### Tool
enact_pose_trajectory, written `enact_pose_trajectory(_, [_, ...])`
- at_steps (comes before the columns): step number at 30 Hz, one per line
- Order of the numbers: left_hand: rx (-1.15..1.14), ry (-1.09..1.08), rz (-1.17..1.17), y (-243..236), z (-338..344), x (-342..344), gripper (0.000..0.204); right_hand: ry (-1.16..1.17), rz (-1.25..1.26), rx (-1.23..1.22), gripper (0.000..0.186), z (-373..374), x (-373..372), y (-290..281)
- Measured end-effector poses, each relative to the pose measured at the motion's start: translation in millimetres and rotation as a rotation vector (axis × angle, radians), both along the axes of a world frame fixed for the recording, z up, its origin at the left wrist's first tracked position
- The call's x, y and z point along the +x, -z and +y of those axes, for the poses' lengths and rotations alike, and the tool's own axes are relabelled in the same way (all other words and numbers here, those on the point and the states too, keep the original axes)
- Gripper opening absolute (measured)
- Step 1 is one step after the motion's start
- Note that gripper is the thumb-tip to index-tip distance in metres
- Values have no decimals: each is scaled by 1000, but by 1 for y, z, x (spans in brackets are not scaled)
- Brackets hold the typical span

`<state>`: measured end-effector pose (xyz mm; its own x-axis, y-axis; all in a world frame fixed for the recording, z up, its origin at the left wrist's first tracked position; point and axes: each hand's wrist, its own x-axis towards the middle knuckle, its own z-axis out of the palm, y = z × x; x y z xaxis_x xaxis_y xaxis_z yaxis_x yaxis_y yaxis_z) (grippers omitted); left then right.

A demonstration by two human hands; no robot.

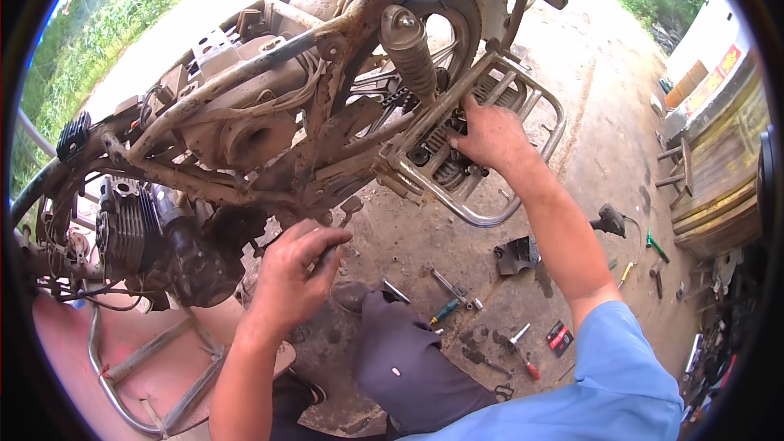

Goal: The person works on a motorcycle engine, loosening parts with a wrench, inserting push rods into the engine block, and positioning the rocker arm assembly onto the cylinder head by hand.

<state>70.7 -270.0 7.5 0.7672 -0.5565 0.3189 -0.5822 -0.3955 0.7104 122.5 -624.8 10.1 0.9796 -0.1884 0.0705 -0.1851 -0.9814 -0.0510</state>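
Observation:
A stripped, dusty motorcycle (269,57) fills the upper left, its frame and engine (131,216) exposed. My right hand (494,135) reaches into a silver metal rack (559,118) at the bike's side. Its thumb and forefinger close around dark small parts lying in the rack; what they grip is hidden. Below the bike's frame, my left hand (286,282) is raised with curled fingers. Something small and dark shows between thumb and fingers, too unclear to name. Beside the rack stands a dirty coil-spring shock absorber (408,49).
On the dirt-stained floor lie a ratchet wrench (449,284), a screwdriver (445,311) with a teal handle, a red-handled tool (529,366) and a black bent plate (516,255). A small wooden stool (676,170) stands at right. A pink surface with metal tubing (94,343) is lower left.

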Motion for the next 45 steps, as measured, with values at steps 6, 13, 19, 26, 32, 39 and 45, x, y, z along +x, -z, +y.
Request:
enact_pose_trajectory(6, [50,-124,212,8,58,-56,20,135,-66,20,66,-39,14,2])
enact_pose_trajectory(13, [139,18,213,12,63,-64,19,185,-62,47,63,-51,21,-3])
enact_pose_trajectory(19, [141,38,209,18,64,-65,17,187,-190,-97,66,-50,12,7])
enact_pose_trajectory(26, [196,18,222,11,65,-63,18,-283,-94,-123,24,34,-10,-2])
enact_pose_trajectory(32, [211,52,165,15,69,-62,19,-421,95,12,34,44,9,20])
enact_pose_trajectory(39, [261,49,198,16,79,-62,19,-421,102,-17,39,49,10,10])
enact_pose_trajectory(45, [285,50,159,15,78,-63,19,-342,74,-29,42,43,18,14])
